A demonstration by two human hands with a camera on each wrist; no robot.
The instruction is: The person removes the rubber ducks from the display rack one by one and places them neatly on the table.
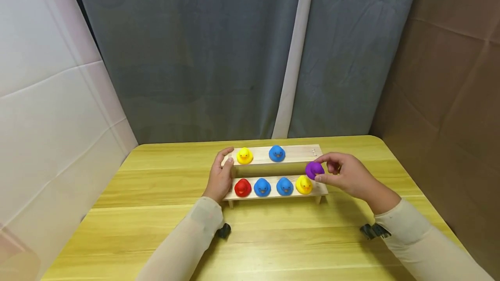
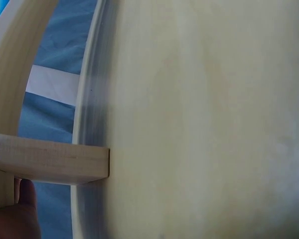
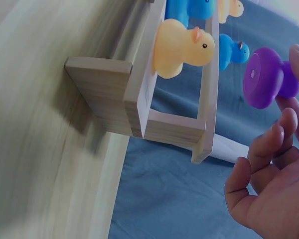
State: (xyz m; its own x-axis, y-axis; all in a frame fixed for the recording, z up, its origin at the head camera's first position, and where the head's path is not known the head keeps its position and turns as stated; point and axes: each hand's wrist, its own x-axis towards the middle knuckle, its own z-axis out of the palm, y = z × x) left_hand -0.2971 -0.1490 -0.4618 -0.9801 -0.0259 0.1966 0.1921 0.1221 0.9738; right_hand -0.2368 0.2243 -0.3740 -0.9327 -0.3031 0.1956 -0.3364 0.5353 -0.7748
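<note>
Head view: a dark grey curtain [image 1: 187, 64] fills the back, with a brown cloth wall [image 1: 445, 77] on the right and a white cloth wall [image 1: 50, 77] on the left. Below spreads a light wood-grain table [image 1: 273, 246]; a pale vertical strip [image 1: 294, 55] runs down the curtain to its far edge. On the table stands a two-tier wooden rack [image 1: 298, 152], its upper shelf behind the lower one. Two cream sleeves, left sleeve [image 1: 183, 242] and right sleeve [image 1: 433, 242], reach in from the near side.

The left hand [image 1: 220, 179] grips the rack's left end, thumb toward the upper shelf and index finger at its back corner. The right hand [image 1: 349, 174] pinches a purple rubber duck [image 1: 314, 170] between thumb and index finger at the rack's right end; the right wrist view shows the duck held clear of the shelves, base toward the table, with the other fingers bent loosely.

A black object sits under each cuff, one at the left [image 1: 224, 231] and one at the right [image 1: 375, 231]. Along the lower shelf, left to right, sit a red duck [image 1: 243, 187], two blue ducks [image 1: 262, 187] and a yellow duck [image 1: 304, 184]. The upper shelf bears another yellow duck [image 1: 245, 155] near its left end and another blue duck [image 1: 277, 154] about midway.
</note>
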